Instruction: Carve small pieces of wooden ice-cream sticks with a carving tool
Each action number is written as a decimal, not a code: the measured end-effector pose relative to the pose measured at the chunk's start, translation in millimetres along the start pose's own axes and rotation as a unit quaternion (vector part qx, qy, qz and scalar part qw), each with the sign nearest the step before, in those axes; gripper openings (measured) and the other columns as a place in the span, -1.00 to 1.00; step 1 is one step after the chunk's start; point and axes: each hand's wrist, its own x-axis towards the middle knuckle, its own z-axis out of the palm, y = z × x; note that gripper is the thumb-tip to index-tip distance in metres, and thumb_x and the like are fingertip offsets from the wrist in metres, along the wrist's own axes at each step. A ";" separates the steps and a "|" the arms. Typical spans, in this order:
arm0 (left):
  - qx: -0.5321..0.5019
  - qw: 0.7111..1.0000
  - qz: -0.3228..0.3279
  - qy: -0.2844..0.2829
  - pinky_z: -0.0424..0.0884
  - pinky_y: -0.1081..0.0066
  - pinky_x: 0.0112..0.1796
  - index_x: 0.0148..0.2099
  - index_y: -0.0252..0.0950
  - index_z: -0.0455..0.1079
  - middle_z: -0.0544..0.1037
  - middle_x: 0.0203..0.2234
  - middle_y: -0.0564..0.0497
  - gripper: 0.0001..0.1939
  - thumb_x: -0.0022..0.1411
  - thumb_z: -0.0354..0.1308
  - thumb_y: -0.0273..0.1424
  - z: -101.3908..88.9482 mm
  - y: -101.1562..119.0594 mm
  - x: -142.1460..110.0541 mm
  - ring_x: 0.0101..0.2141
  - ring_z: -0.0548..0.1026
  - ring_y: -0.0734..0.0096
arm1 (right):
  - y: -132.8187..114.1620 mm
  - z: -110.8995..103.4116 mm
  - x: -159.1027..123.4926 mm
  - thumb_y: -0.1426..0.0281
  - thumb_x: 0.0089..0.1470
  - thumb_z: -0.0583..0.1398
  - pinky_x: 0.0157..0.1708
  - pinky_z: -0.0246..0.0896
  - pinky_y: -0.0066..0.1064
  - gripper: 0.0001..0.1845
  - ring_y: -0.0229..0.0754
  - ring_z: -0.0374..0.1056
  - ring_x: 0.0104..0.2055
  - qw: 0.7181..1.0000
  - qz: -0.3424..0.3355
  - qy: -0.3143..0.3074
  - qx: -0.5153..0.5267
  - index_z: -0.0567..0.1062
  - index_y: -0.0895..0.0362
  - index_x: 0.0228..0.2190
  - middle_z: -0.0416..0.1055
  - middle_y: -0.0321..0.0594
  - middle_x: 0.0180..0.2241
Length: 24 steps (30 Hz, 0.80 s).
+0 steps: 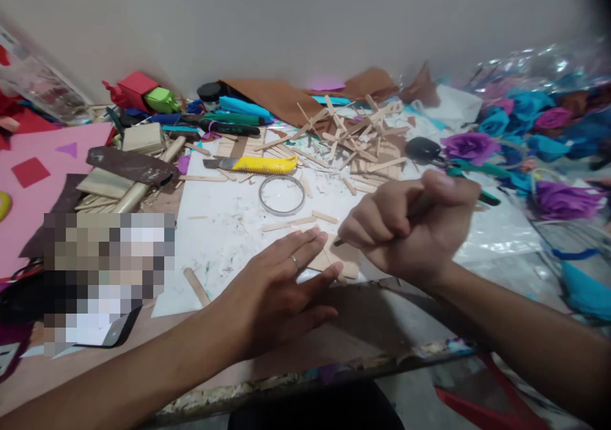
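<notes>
- Left hand (286, 284): palm down, grip open, fingers extended and slightly spread; the fingertips lie at the near-left part of the flat wooden piece (351, 266), which the hand partly covers. Whether they press on it cannot be told. A ring encircles one finger.
- Right hand (415, 226): grip closed, fingers curled into the palm and thumb uppermost, clamped on a dark slender tool (338, 242). Most of the tool is hidden by the fist; its dark tip projects toward the left hand, over or beside the wooden piece. Contact between tip and wood cannot be confirmed.
- Wooden piece: situated between the two hands, near the front edge of the white sheet (229, 226), which covers part of the surface (267, 366).
- Beyond the hands: a narrow roll of tape (281, 214) lies flat on the sheet, with a yellow cutter (265, 164) just behind it, its blade pointing left.
- Behind and to the right of the cutter: a loose heap of wooden sticks (382, 128), crossing at many angles.
- Far right: purple and blue paper flowers (470, 147).
</notes>
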 end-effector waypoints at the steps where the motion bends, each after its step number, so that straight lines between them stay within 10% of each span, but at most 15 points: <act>1: 0.000 1.000 -0.003 0.000 0.44 -0.11 0.27 0.29 -0.26 0.42 0.39 0.31 -0.32 -0.51 0.44 0.21 -0.13 1.7 -0.4 -0.5 0.36 0.33 -0.18 | 6.3 -1.9 1.7 -0.04 0.32 0.10 -0.70 -0.25 -0.44 -0.22 -0.39 -0.27 -0.75 1.000 0.002 -0.002 0.010 -0.01 0.11 -0.76 -0.22 -0.43 -0.80; 18: -0.059 0.998 -0.023 -0.022 0.37 -0.13 0.33 0.29 -0.26 0.42 0.30 0.37 -0.27 -0.52 0.44 0.22 -0.17 -2.7 1.2 4.4 0.39 0.27 -0.15 | 19.5 -9.9 -1.2 0.12 0.24 0.19 -0.64 -0.09 -0.42 -0.36 -0.36 -0.11 -0.70 0.996 0.052 -0.073 0.003 0.13 0.10 -0.74 -0.10 -0.43 -0.76; 24: -0.059 0.997 -0.019 -0.038 0.39 -0.11 0.32 0.34 -0.31 0.37 0.42 0.26 -0.30 -0.46 0.46 0.20 -0.14 -10.4 5.3 10.9 0.36 0.33 -0.13 | 25.7 2.8 2.7 0.18 0.19 0.24 -0.70 -0.25 -0.42 -0.35 -0.40 -0.25 -0.73 0.998 0.058 0.009 0.018 0.07 0.09 -0.76 -0.17 -0.46 -0.77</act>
